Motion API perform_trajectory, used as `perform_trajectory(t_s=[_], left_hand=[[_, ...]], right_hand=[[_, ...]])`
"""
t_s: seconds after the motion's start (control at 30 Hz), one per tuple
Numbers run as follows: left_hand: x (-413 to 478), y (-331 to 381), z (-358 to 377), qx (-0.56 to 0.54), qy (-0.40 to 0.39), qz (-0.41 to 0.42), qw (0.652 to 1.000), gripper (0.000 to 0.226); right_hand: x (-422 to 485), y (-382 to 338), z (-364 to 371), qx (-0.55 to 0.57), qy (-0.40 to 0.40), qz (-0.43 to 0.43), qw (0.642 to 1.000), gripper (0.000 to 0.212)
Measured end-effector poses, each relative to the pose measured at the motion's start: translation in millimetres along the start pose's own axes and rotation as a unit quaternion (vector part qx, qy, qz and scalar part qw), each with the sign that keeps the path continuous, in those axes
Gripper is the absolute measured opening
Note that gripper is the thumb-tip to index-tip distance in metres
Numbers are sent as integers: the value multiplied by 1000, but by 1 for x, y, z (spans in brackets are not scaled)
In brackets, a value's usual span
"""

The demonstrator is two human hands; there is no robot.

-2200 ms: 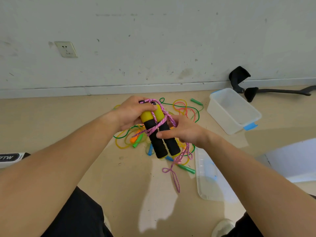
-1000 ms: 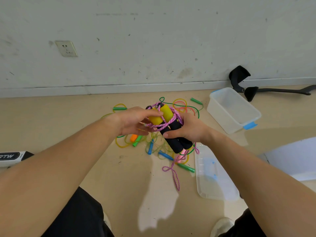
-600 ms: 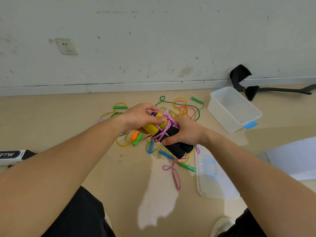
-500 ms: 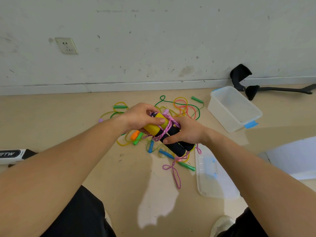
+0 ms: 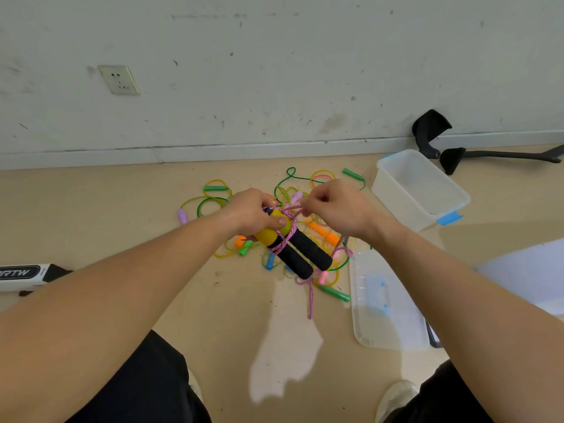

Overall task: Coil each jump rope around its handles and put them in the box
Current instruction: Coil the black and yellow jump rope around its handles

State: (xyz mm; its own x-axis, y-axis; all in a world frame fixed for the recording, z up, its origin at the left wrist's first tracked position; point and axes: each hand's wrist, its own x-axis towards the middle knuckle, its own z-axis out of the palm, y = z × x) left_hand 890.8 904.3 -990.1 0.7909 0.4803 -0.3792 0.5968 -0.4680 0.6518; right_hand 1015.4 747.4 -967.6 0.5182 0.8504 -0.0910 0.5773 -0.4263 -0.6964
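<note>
Pink cord (image 5: 285, 241) pinched in right fingers (image 5: 316, 205), left fingers (image 5: 276, 221) gripping handles (image 5: 302, 254) over tangled ropes (image 5: 323, 232) near box (image 5: 399, 203).

One readable text, partly cut off.
"RTW" in white letters on the black-and-white object (image 5: 29, 274) lying on the floor at the left edge; start of the word is out of view.

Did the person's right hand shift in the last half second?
Yes. The right hand left the yellow-and-black foam handles and rose toward the wall, away from the clear plastic lid, now pinching the pink braided cord.
</note>
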Motion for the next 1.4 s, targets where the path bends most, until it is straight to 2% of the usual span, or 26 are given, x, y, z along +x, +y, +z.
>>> perform_trajectory(t_s=[0.13, 0.27, 0.33, 0.43, 0.57, 0.63, 0.7, 0.77, 0.9, 1.0, 1.1, 1.17, 1.27, 1.4], left_hand=[[2, 0, 2, 66, 14, 23, 997, 36], [-5, 1, -2, 135, 2, 74, 988, 50], [-8, 4, -4, 110, -20, 119, 987, 53], [-14, 14, -3, 51, -48, 176, 982, 43], [-14, 18, -8, 4, -55, 195, 979, 42], [-12, 14, -10, 45, -38, 175, 983, 43], [-11, 12, -9, 110, -10, 146, 983, 43], [-9, 9, -9, 119, 14, 98, 988, 37], [-4, 6, -14, 22, 27, 23, 999, 31], [-8, 9, -12, 22, 25, 13, 999, 25], [-9, 11, -8, 5, 14, 12, 1000, 27], [-11, 13, -8, -12, 11, 27, 1000, 30], [-11, 12, -13, 11, 0, 68, 998, 31], [-15, 8, -20, 48, -91, 133, 986, 32]], right_hand=[[-5, -13, 9, -32, -5, -36, 999, 39], [0, -1, -13, 14, 85, -26, 996, 32], [3, 9, -26, 36, 151, 3, 988, 24], [5, 26, -36, 48, 205, 44, 977, 23], [6, 40, -36, -1, 194, 75, 978, 31], [5, 36, -35, -9, 191, 74, 979, 36], [4, 26, -33, 27, 179, 56, 982, 37], [1, 11, -28, 70, 142, 24, 987, 36], [-11, -18, -16, 44, 39, -38, 998, 39], [-19, -27, -12, 31, 3, -54, 998, 42], [-22, -30, -9, 89, -14, -70, 993, 43], [-22, -31, -8, 135, -2, -58, 989, 41], [-20, -27, -15, 195, 57, -31, 979, 40], [-10, -5, -33, 195, 141, -5, 971, 31]])
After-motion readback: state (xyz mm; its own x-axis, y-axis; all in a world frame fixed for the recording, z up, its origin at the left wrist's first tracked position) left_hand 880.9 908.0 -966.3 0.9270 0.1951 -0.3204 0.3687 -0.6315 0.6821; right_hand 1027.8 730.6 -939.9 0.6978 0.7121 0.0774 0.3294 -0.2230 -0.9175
